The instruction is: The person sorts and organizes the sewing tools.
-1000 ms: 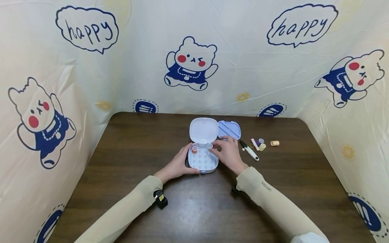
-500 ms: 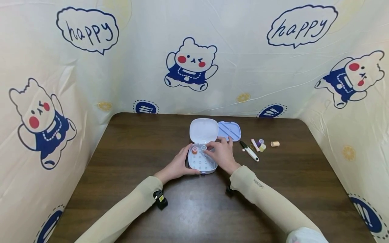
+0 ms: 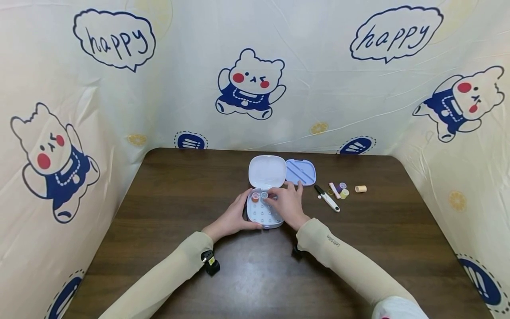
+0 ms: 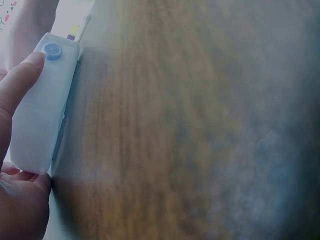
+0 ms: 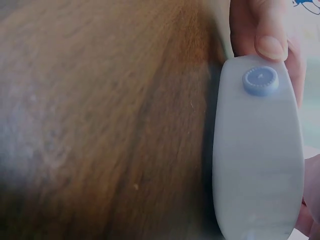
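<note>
An open white sewing box (image 3: 260,215) stands on the table, its floor studded with rows of small pegs. My left hand (image 3: 230,218) grips the box's left side, the thumb at the front near a round blue button (image 4: 52,51). An orange-red thread spool (image 3: 255,198) sits in the back left corner of the box. Just right of it, my right hand (image 3: 289,204) pinches a pale thread spool (image 3: 264,195) at the back row. Whether that spool is seated on a peg cannot be made out. In the right wrist view the box's front wall (image 5: 257,160) hides the spools.
The box's white lid (image 3: 267,172) is raised behind it. A blue tray (image 3: 300,172) lies at the back right. Further right are a black-and-white slim tool (image 3: 328,200), a purple spool (image 3: 341,186), a yellow-green spool (image 3: 344,193) and a beige spool (image 3: 360,188).
My right hand has moved left across the back of the box with the pale spool, from the right corner to beside the orange-red spool. The left hand has stayed on the box.
</note>
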Demonstrator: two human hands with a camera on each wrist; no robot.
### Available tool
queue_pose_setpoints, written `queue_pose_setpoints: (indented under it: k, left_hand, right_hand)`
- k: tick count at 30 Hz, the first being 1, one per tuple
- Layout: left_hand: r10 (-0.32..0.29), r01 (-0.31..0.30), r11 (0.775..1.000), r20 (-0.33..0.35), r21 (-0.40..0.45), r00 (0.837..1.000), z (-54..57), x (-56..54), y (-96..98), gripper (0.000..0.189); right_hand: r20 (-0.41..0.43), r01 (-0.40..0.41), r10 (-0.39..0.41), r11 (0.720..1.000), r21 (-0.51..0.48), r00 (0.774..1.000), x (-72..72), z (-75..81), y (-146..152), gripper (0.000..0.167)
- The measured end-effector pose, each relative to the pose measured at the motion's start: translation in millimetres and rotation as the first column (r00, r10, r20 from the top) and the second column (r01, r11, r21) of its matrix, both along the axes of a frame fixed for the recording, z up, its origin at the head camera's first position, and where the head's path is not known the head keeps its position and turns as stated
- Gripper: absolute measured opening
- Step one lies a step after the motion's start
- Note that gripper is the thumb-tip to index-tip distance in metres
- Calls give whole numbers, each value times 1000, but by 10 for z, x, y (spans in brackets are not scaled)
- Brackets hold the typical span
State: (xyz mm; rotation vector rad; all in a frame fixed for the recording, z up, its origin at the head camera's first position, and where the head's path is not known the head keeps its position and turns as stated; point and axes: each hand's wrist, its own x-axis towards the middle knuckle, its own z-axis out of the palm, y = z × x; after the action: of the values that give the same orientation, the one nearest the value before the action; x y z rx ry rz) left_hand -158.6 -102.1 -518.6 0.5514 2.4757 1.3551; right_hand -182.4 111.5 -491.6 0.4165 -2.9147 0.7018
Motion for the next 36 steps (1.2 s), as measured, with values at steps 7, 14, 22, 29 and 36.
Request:
queue_pose_setpoints:
  k: [7, 14, 22, 29, 36]
  left_hand:
    - [3, -3, 1000, -6, -2, 1000, -2, -4, 2, 122]
    - [0, 0, 1000, -6, 1, 1000, -2, -11, 1, 122]
    - [0, 0, 1000, -11, -7, 1000, 2, -5, 2, 121]
    - [-1, 0, 1000, -12, -12, 1000, 14, 2, -1, 122]
    - [-6, 6, 1000, 4, -27, 1000, 8, -13, -4, 124]
  right_hand:
    - [-27, -6, 6, 1000, 9, 1000, 16, -6, -28, 18]
    - [-12, -5, 5, 1000, 7, 1000, 12, -9, -41, 15]
    - [-10, -1, 2, 1000, 30, 1000, 21, -8, -39, 19]
    - [-15, -1, 1, 999, 39, 1000, 51, 43, 14, 22]
    - [-70, 6, -6, 1000, 5, 998, 84, 77, 161, 20]
